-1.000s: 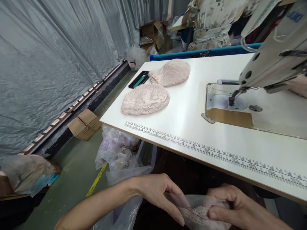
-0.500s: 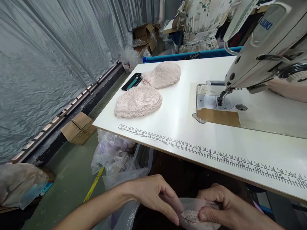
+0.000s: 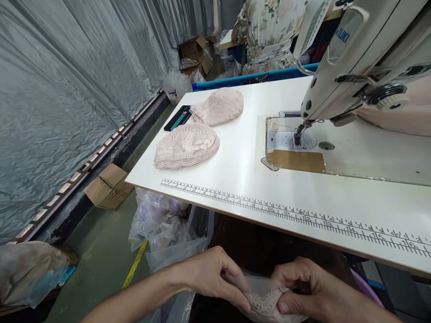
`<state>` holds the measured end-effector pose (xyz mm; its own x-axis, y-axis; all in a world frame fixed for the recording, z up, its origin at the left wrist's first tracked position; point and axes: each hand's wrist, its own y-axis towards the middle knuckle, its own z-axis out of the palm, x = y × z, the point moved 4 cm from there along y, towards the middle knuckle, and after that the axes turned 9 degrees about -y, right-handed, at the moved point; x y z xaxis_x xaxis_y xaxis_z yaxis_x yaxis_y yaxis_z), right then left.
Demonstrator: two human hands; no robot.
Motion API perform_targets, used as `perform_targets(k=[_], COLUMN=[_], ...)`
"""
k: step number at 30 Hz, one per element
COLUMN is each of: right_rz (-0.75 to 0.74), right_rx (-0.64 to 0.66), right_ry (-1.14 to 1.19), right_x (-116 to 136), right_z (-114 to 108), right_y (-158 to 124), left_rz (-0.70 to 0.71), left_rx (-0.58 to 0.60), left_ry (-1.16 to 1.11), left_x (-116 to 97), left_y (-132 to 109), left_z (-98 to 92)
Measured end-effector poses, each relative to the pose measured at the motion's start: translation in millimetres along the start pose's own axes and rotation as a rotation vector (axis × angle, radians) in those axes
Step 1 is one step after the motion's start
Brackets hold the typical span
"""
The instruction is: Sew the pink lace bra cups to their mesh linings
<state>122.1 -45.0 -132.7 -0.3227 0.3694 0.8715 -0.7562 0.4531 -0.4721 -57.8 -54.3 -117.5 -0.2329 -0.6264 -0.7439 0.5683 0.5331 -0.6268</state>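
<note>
Below the table's front edge, I hold a pale pink lace piece [image 3: 264, 303] with sheer mesh along it. My left hand [image 3: 224, 280] pinches its left end between thumb and fingers. At the other end, my right hand [image 3: 303, 289] grips it with the thumb pressed on top. The lace is stretched between the hands, and its lower part runs out of the picture. On the white table lie two lace bra cups, a nearer one [image 3: 186, 146] and a farther one [image 3: 222, 106], close together.
A sewing machine [image 3: 357, 67] stands on the right of the table [image 3: 235, 157], with a printed ruler [image 3: 286, 214] along the front edge. A dark phone-like object [image 3: 178, 118] lies by the cups. Plastic bags [image 3: 161, 224] hang below left. Another person [image 3: 266, 31] is behind.
My left hand has closed on the left end of the lace, and the lace is now drawn out between both hands. The view has shifted slightly to the right.
</note>
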Motion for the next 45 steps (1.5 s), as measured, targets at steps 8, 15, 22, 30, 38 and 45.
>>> perform_targets(k=[8,15,22,30,38,45], right_rz=[-0.027,0.038,0.009,-0.043,-0.069,-0.015], right_rx=[-0.026,-0.084,-0.093,-0.078,-0.174,-0.248], right_ry=[-0.064,-0.171,-0.144,0.004,-0.101,-0.166], right_x=[0,4,3,-2,-5,-12], right_z=[-2,-1,-1,4,6,3], right_y=[-4,-5,-2,1,3,-2], left_rz=[0.010,-0.021,-0.017,0.000,0.006,-0.009], left_rx=[-0.021,-0.035,-0.024,-0.021,-0.097,-0.093], left_ry=[-0.022,-0.037,-0.017,-0.014,0.010,-0.012], left_x=[-11,-3,1,-7,-9,-8], left_y=[7,7,4,1,2,2], left_z=[13.9,6.3,4.9,7.3,11.3,13.7])
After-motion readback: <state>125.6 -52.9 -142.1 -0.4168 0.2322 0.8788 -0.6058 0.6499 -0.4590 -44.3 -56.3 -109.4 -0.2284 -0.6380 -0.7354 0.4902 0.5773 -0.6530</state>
